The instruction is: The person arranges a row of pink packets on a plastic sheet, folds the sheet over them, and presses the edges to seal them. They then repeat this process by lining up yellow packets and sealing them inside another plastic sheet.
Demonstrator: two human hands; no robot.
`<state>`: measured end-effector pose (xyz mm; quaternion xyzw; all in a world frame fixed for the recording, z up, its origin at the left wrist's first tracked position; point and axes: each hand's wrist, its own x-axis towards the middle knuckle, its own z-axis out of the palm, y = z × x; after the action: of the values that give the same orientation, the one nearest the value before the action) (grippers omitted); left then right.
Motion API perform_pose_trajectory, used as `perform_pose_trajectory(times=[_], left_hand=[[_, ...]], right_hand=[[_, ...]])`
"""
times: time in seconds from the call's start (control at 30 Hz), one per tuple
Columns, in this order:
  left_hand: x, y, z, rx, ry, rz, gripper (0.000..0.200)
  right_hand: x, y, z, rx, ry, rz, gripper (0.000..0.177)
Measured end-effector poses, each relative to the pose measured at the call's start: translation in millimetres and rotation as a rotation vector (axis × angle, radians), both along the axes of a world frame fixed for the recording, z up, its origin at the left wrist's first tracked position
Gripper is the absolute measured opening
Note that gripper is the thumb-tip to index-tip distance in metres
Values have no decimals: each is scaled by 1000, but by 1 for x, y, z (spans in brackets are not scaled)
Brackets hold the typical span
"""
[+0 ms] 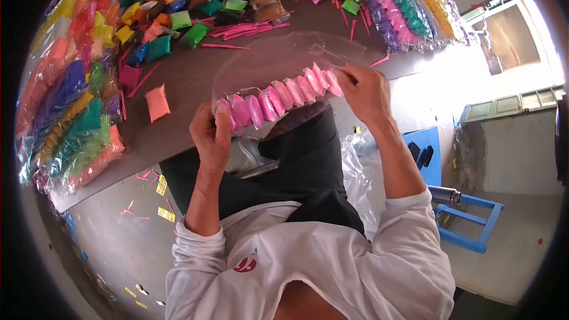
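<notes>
Beside a blue stool (435, 169) is what looks like a metal flask (443, 195).

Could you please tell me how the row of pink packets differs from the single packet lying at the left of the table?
The row of pink packets holds many side by side; the single packet is alone. The row is held between the left hand and right hand; the single packet lies on the table. The row runs through several pinks; the single packet is salmon. Both have clear wrapping.

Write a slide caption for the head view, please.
Left hand and right hand hold a row of pink packets at a table.
</notes>
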<state>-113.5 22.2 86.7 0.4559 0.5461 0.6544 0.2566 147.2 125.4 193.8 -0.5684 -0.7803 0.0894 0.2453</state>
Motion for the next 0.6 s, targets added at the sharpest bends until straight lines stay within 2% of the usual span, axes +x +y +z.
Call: perform_pose_trajectory(times=[0.03, 0.07, 0.17, 0.27, 0.43, 0.57, 0.6], left_hand=[[-1, 1, -4, 17, 16, 4, 24], [-1, 2, -7, 33, 31, 7, 25], [1, 3, -2, 39, 1, -3, 26], [-3, 3, -11, 24, -3, -15, 27], [-2, 0, -1, 25, 5, -21, 26], [-2, 1, -5, 42, 3, -10, 26], [-2, 1, -4, 41, 3, -5, 27]], right_hand=[[0, -3, 4, 53, 89, 13, 17], [0, -7, 12, 3, 141, 36, 16], [-9, -12, 30, -62, 163, 227, 22], [-16, 4, 21, 156, -78, 587, 38], [-19, 20, -8, 23, -183, 693, 63], [-14, 30, 1, -208, -290, 709, 77], [-15, 29, 4, -184, -256, 704, 81]])
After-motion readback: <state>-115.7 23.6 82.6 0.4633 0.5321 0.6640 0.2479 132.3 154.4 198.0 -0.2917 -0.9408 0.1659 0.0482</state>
